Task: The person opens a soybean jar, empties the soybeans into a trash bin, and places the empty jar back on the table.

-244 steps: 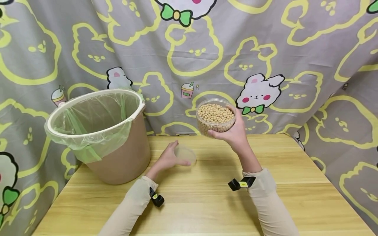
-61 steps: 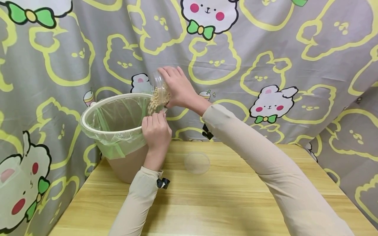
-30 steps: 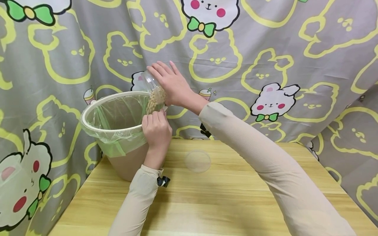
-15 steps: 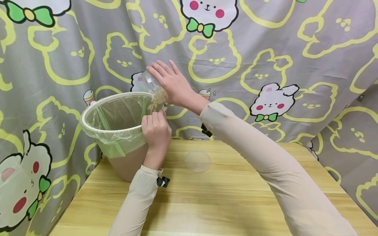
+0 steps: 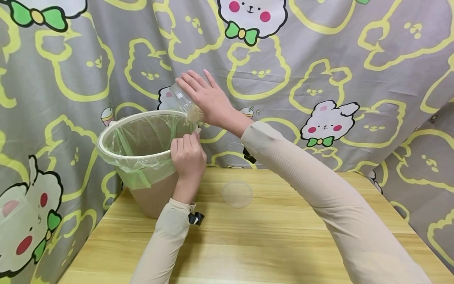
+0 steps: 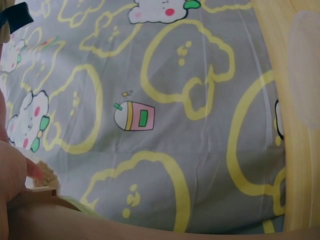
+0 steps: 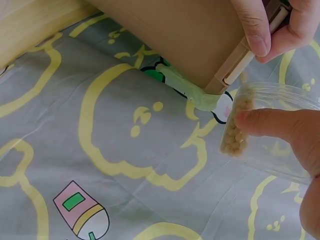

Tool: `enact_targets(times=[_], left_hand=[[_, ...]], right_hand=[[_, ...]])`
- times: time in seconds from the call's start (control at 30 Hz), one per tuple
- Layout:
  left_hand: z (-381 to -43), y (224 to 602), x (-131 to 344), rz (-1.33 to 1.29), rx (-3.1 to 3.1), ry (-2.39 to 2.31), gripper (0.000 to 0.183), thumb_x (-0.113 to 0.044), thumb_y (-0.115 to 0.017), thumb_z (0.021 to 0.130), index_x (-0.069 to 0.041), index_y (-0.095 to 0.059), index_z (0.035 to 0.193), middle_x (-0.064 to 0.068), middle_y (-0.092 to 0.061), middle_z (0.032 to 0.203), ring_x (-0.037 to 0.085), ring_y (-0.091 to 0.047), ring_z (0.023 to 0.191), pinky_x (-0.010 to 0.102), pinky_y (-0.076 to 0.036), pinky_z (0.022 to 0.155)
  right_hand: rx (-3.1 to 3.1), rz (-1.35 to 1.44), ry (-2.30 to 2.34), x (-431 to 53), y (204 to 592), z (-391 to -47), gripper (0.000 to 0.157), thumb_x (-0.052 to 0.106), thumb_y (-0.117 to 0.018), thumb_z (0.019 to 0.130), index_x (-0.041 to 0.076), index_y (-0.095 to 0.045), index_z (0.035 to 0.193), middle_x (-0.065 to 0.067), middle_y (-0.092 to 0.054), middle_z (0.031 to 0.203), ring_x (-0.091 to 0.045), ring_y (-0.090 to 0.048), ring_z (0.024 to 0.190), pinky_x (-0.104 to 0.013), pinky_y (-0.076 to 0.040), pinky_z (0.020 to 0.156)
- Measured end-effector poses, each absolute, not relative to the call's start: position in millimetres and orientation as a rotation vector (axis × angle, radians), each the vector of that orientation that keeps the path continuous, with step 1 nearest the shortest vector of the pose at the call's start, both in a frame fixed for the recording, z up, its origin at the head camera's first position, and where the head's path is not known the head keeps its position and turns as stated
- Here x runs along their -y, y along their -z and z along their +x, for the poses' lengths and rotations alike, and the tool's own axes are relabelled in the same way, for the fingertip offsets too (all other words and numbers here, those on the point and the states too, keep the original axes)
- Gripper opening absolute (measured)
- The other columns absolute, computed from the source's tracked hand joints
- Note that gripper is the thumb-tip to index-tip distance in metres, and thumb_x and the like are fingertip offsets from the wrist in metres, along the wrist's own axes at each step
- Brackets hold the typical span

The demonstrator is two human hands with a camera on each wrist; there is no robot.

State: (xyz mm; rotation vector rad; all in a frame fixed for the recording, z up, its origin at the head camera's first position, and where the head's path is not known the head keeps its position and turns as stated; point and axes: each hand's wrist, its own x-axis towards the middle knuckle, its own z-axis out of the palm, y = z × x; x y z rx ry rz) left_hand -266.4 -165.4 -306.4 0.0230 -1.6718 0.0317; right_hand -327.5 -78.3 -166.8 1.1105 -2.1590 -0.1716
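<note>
My right hand [image 5: 213, 100] grips a clear round plastic jar [image 5: 179, 94], tipped over the right side of the bin's mouth. Pale soybeans [image 5: 194, 115] lie against the jar's lower wall; in the right wrist view these soybeans [image 7: 233, 140] fill only a small part of it, near the thumb. The brown trash bin [image 5: 156, 201] leans, its cream rim [image 5: 103, 138] covered by a green plastic liner [image 5: 138, 179]. My left hand [image 5: 188, 157] holds that rim at the right, just below the jar, fingers curled over it. The right wrist view shows the left fingertips pinching the rim.
A clear round lid [image 5: 237, 194] lies flat on the wooden table [image 5: 283, 221], right of the bin. A grey curtain [image 5: 262, 86] with cartoon animals hangs close behind and at both sides.
Earlier the right hand held the full jar upright while the left hand handled the lid. Since then the jar went over the bin, the left hand took the rim, and soybeans have poured out.
</note>
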Motion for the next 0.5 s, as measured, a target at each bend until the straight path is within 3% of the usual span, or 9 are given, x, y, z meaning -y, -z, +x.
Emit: enact_targets(times=[0.17, 0.5], left_hand=[[-266.5, 307.7, 165.4, 0.015, 1.667, -0.023, 0.02, -0.01, -0.055, 0.09, 0.0, -0.058, 0.072, 0.011, -0.047, 0.061, 0.032, -0.045, 0.055, 0.039, -0.04, 0.069], [-267.3, 307.4, 165.6, 0.012, 1.666, -0.014, 0.019, -0.01, -0.056, 0.09, 0.0, -0.059, 0.074, 0.012, -0.047, 0.062, 0.033, -0.045, 0.056, 0.039, -0.039, 0.069]], right_hand=[[2.141, 1.118, 0.204, 78.3, 168.7, -327.3, 0.093, 0.006, -0.069, 0.073, 0.015, -0.019, 0.15, -0.004, -0.02, 0.156, -0.021, -0.009, 0.146, -0.043, 0.001, 0.117], [2.114, 1.107, 0.25, 76.7, 168.1, -327.0, 0.094, -0.006, -0.063, 0.071, 0.016, -0.018, 0.15, -0.004, -0.019, 0.156, -0.02, -0.008, 0.146, -0.043, 0.002, 0.117]])
